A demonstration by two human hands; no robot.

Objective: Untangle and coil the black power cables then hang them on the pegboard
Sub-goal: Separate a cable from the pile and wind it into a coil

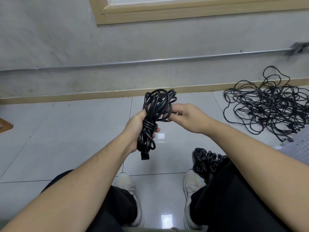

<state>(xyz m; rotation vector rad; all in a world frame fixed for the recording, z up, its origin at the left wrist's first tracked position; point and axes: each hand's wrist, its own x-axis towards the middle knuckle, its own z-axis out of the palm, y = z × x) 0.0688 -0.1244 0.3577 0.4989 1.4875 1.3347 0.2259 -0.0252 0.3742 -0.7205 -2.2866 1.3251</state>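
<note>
A coiled black power cable [154,104] stands upright in front of me, wound round its middle, with its plug hanging at the bottom. My left hand [137,126] grips the coil at the wound middle. My right hand [187,117] pinches the cable's end at the coil's upper right side; a metal prong shows between its fingers. A tangled heap of black cables [270,104] lies on the floor at the right by the wall. A pile of coiled cables [206,159] sits on the floor beside my right leg. A white pegboard [296,148] lies flat at the right edge.
Grey floor tiles [75,131] stretch ahead to a concrete wall with a metal conduit [150,61] and an outlet box [298,47]. A wooden corner [5,125] juts in at the left edge. My shoes [192,186] rest on the tiles below.
</note>
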